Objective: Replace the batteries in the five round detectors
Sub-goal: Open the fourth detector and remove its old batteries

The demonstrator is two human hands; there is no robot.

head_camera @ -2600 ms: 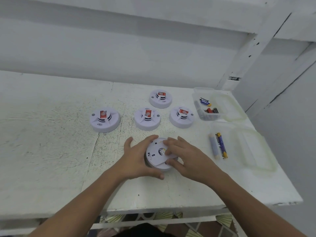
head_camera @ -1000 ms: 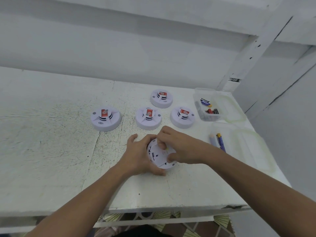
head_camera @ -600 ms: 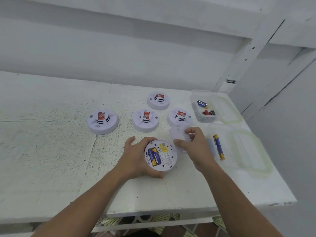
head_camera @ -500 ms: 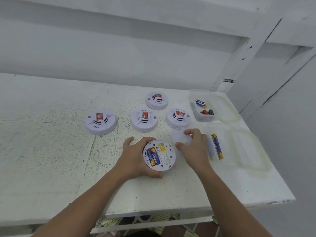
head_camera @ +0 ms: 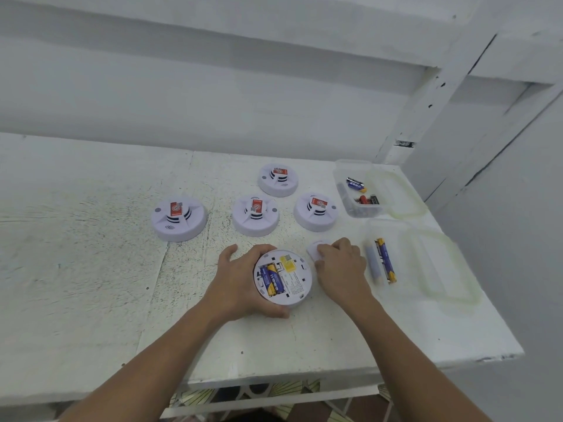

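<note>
**Position.** The upturned detector (head_camera: 281,280) sits on the white table (head_camera: 91,284) near the front edge. Its base faces up and the battery bay is open. Two blue-and-yellow cells (head_camera: 272,278) lie side by side in the bay, left of a yellow label.

**Left hand** (head_camera: 239,281). The fingers curl round the detector's left rim, the thumb wraps the near edge and the index finger reaches over the far edge. The detector sits inside that curl, against the palm side. No finger covers the bay.

**Right hand** (head_camera: 342,266). It is just right of the detector and, as far as I can tell, not touching it. The fingers bend over a small white battery cover (head_camera: 313,250) and grip it low at the table. I cannot tell whether the cover rests on the surface.

**Handling (judged).**
- The detector looks like a light, rigid plastic shell with smooth sides. It is likely to skid or spin on the painted top if levered unsupported, so a hold on the rim suits it.
- The cells are small, hard, slick cylinders, probably spring-seated. They are best tipped out from one end with a fingertip, not pinched at mid-body.

**Elsewhere.**
- Behind stand the left detector (head_camera: 179,217), middle detector (head_camera: 256,214), right detector (head_camera: 316,211) and far detector (head_camera: 277,179), all dome-up.
- The near tub (head_camera: 396,236) holds loose batteries (head_camera: 382,263).
- The far tub (head_camera: 341,169) holds mixed batteries (head_camera: 361,193).
</note>
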